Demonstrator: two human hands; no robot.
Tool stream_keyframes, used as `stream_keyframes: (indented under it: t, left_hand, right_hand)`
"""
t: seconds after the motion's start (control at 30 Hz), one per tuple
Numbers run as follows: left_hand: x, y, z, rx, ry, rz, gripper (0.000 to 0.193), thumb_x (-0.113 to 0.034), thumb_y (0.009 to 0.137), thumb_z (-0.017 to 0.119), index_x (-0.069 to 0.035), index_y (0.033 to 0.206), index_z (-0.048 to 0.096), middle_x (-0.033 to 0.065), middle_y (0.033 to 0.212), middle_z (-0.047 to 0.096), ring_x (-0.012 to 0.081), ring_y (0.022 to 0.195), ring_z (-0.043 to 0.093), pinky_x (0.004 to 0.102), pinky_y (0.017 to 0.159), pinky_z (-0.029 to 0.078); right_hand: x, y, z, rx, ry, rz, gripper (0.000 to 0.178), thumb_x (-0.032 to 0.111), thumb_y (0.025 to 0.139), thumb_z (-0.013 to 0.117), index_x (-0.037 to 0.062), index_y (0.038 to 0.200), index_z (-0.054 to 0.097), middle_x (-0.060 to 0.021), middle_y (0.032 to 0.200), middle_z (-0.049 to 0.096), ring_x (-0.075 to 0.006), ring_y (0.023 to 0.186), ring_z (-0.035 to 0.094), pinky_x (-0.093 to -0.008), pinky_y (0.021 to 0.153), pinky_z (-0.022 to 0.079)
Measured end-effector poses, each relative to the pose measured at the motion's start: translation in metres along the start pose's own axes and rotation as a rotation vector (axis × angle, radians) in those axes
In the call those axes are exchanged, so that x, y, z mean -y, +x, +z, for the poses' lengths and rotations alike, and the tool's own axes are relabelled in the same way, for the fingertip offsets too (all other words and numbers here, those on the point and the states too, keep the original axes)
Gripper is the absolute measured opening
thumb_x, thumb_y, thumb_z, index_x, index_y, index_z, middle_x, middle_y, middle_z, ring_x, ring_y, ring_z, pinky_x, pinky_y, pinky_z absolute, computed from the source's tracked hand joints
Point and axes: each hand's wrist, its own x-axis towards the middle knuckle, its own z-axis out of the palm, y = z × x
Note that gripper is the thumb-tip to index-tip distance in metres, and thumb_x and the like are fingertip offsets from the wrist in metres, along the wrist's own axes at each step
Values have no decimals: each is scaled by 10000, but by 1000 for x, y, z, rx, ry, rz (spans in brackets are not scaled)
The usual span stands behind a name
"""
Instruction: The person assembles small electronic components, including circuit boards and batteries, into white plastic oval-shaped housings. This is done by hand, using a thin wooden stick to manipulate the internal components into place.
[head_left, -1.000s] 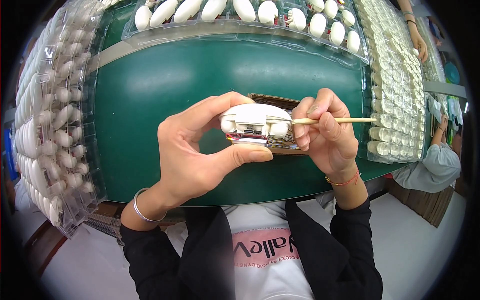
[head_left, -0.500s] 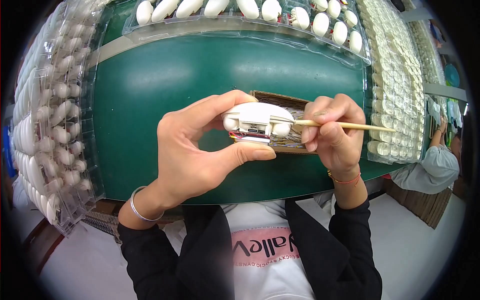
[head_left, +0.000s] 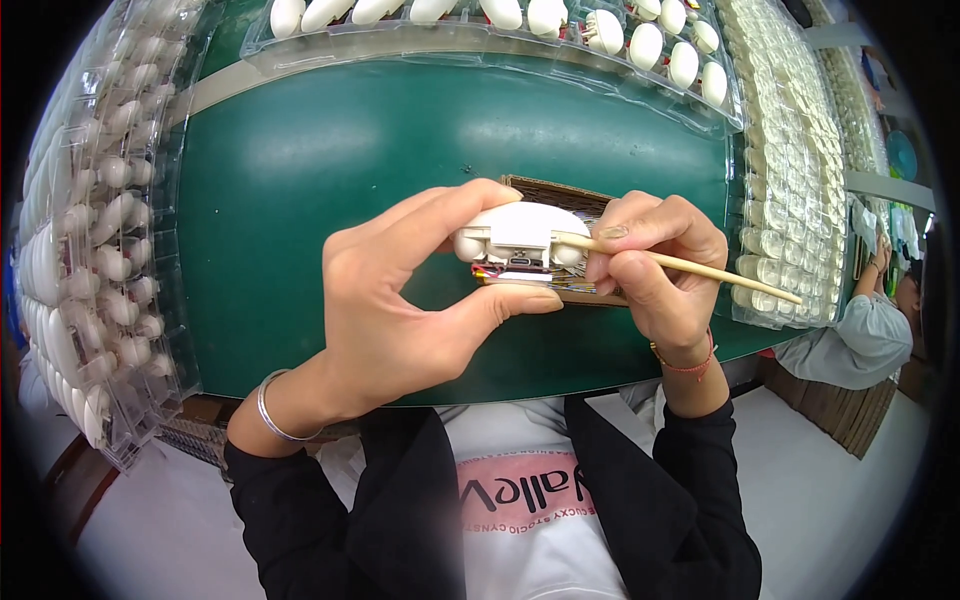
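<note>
Green bench [head_left: 300,150]; clear plastic tray [head_left: 440,37] of white parts [head_left: 683,63] along far side. Left hand [head_left: 365,300]: fingers clamped on white device housing [head_left: 520,218], above bench, partly hiding cardboard box [head_left: 530,190]. Right hand [head_left: 675,275]: fingers pinching wooden stick [head_left: 740,278], tip at housing's right side.

The device [head_left: 522,216] is white, its wires [head_left: 483,271] red and yellow — the stick [head_left: 732,279] pale tan, box [head_left: 565,194] brown, table [head_left: 300,180] green, jacket [head_left: 290,515] black — the shirt [head_left: 540,565] white with a pink panel [head_left: 520,478].
</note>
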Motion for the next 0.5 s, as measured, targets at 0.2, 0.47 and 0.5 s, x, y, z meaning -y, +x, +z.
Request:
stream_keyframes:
  t: [0.2,0.47,0.5]
  left_hand:
    - [-2,0,-2,-23,22,56,546,-66,673,878,73,1140,631,136,1014,695,172,909,682,280,802,559]
    - [-2,0,-2,-98,180,194,524,-119,619,905,59,1051,667,152,947,705,200,847,701,283,736,560]
    - [-1,0,-2,-117,197,224,515,-117,617,904,58,1042,671,153,936,706,203,837,703,285,727,560]
  right_hand:
    - [-5,1,-2,78,212,107,100,58,933,633,3,946,551,-208,849,663,-150,658,635,-242,572,539]
    - [-14,-4,1,-18,407,211,140,161,987,582,59,949,494,-185,797,641,-151,574,595,-248,470,493]
    - [-14,-4,2,-22,405,209,132,166,994,570,63,959,495,-174,787,635,-144,566,582,-243,462,482]
